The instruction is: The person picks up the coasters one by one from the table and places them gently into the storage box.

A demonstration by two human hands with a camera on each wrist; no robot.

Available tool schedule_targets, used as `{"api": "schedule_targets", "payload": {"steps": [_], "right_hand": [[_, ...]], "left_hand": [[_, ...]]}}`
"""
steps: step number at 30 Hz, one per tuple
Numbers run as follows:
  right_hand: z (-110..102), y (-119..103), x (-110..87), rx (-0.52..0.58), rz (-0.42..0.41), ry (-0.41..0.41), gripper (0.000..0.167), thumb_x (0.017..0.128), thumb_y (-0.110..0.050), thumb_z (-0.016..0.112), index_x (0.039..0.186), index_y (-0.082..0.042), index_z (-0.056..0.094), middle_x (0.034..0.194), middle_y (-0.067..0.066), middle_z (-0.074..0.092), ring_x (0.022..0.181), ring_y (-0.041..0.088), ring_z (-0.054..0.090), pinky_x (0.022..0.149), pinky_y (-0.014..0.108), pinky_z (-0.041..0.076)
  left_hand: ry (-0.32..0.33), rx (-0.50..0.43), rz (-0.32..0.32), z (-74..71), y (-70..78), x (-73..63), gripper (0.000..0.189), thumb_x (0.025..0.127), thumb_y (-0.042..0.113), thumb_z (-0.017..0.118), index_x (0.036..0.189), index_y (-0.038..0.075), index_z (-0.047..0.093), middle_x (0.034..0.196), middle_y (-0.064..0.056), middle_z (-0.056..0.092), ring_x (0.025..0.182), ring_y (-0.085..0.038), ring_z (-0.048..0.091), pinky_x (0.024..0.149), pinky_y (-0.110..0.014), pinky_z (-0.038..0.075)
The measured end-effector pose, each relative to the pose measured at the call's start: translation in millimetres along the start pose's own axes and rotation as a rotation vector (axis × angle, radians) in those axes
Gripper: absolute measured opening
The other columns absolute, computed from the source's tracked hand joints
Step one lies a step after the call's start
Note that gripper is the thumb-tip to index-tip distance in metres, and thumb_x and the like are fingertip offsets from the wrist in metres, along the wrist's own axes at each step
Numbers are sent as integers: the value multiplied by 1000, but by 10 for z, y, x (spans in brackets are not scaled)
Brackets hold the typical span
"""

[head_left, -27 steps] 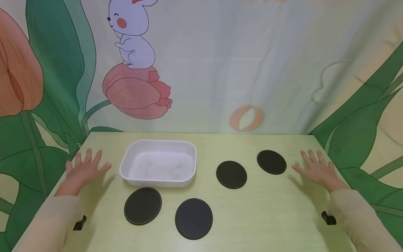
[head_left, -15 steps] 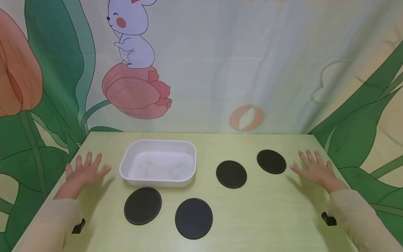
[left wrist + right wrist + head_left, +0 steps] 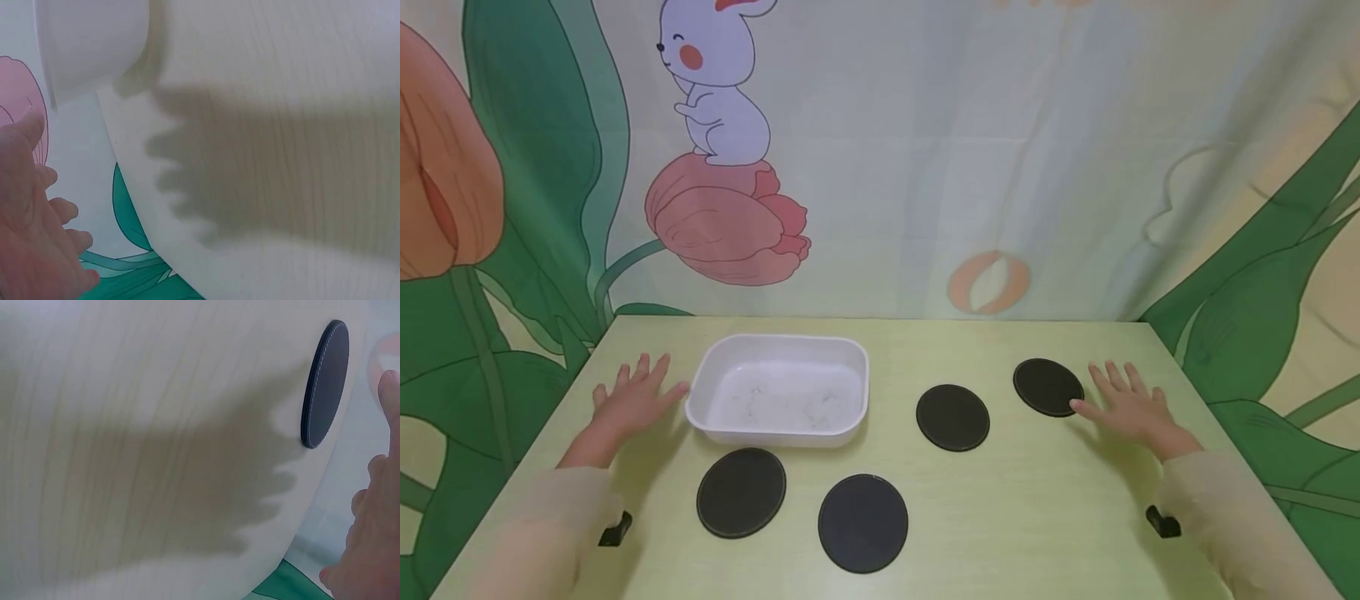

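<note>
My left hand (image 3: 634,402) hovers over the table with its fingers spread, its thumb tip overlapping the left rim of a white plastic tray (image 3: 778,427) in the head view. Nothing is in that hand. On the other side my right hand (image 3: 1129,410), also spread and holding nothing, is above the table; its thumb overlaps the edge of a round black coaster (image 3: 1048,387). In the right wrist view this coaster (image 3: 327,386) shows pale stitching along its rim. A second coaster (image 3: 952,417) lies left of it.
Two more black coasters, one (image 3: 741,492) just in front of the tray and one (image 3: 862,523) nearer the front, lie flat on the pale wood-grain table (image 3: 1000,517). A curtain (image 3: 880,167) printed with a rabbit and tulips hangs behind the table's back edge.
Both hands have moved inward: the left one rightward to the tray's side, the right one leftward to the far coaster. The tray and coasters lie where they were.
</note>
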State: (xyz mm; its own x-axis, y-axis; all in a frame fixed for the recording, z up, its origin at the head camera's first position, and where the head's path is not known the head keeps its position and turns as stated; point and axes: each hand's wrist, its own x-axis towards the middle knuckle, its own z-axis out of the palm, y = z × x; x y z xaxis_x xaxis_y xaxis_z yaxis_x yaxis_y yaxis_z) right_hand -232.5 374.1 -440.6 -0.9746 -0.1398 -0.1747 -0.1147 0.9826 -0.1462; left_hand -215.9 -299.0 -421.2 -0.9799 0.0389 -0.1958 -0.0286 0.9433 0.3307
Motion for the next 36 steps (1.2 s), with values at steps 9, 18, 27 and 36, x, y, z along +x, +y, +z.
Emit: {"api": "schedule_targets", "payload": {"steps": [9, 18, 27, 36], "right_hand": [[72, -141, 174, 83, -44, 59, 94, 78, -61, 48, 141, -2, 11, 144, 28, 8, 129, 48, 3, 90, 71, 10], [34, -156, 371, 491, 17, 4, 91, 80, -43, 60, 141, -2, 6, 142, 29, 12, 124, 50, 19, 96, 59, 24], [73, -86, 453, 672, 34, -15, 82, 84, -31, 58, 140, 4, 9, 139, 34, 15, 123, 51, 20, 97, 56, 28], [94, -60, 527, 710, 96, -39, 74, 86, -25, 56, 137, 7, 14, 135, 35, 23, 123, 47, 24, 98, 54, 28]], "left_hand": [[86, -100, 59, 108, 51, 108, 67, 92, 45, 31, 137, -4, 20, 138, -31, 22, 125, -48, 21, 95, -63, 19], [175, -206, 41, 111, 33, 121, 46, 93, 30, 38, 125, -3, 42, 118, -28, 50, 106, -42, 49, 86, -52, 39], [142, -402, 43, 133, 46, 176, 45, 93, 27, 44, 125, -4, 43, 112, -28, 54, 90, -33, 60, 69, -33, 50], [65, -590, 29, 139, 83, 214, 44, 92, 18, 46, 127, -6, 38, 109, -28, 53, 77, -11, 59, 68, -26, 50]]}}
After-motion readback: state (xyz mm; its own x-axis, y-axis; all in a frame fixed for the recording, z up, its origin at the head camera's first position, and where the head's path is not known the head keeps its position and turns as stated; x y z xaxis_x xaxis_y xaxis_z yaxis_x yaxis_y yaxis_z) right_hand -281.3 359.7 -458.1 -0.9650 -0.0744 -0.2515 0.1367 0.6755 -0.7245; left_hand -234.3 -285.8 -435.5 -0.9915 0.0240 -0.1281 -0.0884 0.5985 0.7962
